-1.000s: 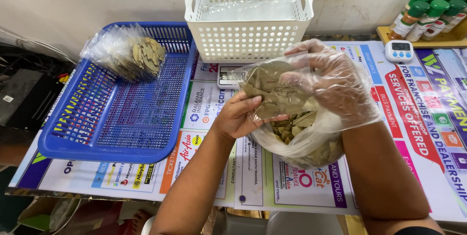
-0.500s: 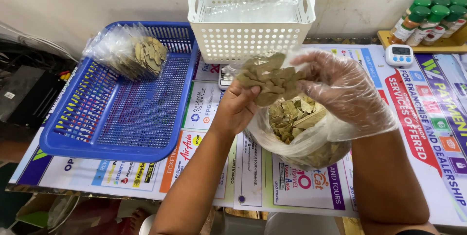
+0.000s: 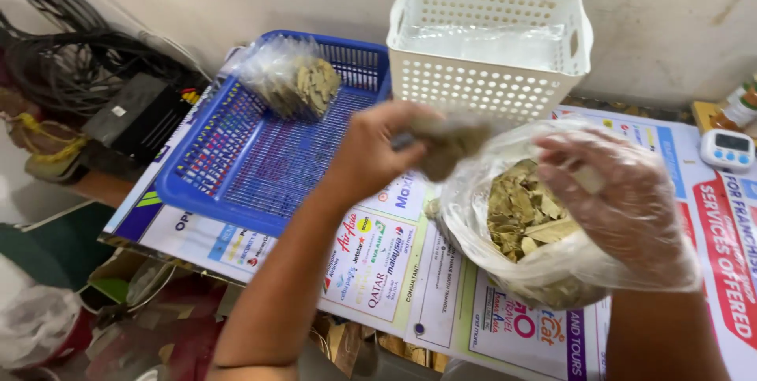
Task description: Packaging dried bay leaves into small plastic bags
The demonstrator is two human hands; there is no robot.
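Note:
My bare left hand (image 3: 371, 148) grips a small clear packet of dried leaves (image 3: 451, 141), held above the table between the blue tray and the big bag; the packet is blurred. My right hand (image 3: 623, 199), in a thin clear plastic glove, rests on the rim of a large clear bag of dried leaves (image 3: 520, 219) that stands open on the table. The right hand's fingers are apart and hold no leaves that I can see.
A blue mesh tray (image 3: 260, 164) at left holds several filled leaf packets (image 3: 296, 77) in its far corner. A white perforated basket (image 3: 493, 42) with clear plastic inside stands at the back. A small white timer (image 3: 727, 149) sits far right. Cables and a black box lie at far left.
The view has swung left. My left hand has carried the small packet leftward, away from the big bag. My right hand has let go of the packet and dropped onto the bag.

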